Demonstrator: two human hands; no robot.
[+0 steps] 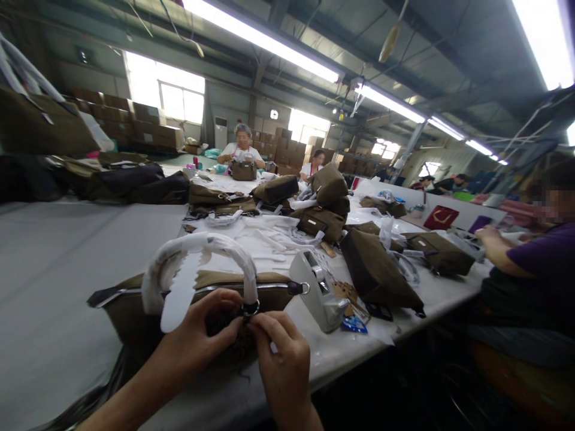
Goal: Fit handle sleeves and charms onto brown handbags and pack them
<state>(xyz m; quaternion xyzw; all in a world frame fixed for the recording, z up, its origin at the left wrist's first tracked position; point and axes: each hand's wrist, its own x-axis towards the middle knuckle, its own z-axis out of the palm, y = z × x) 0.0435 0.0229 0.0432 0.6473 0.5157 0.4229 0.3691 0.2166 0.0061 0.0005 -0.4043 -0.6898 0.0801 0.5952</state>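
Observation:
An olive handbag [269, 293] with a silver zipper stands upright on the table in front of me. Its looped handles [209, 242] are wrapped in white padding, and a white strip with a notched edge [182, 293] hangs from them. My left hand [209, 326] is curled at the base of the near handle, thumb and fingertips closing by a metal ring [251, 308]. Just right of that ring, my right hand [283, 353] pinches something too small to make out. Between both hands shows a dark brown mottled piece [245, 341], partly hidden by the fingers.
A grey tape dispenser [317, 293] stands right of the bag, near brown tags [350, 296] and a small blue packet [354, 324]. More olive bags [377, 269] are heaped beyond. A co-worker in purple [545, 257] sits at right; another person [242, 149] handles a bag across the table.

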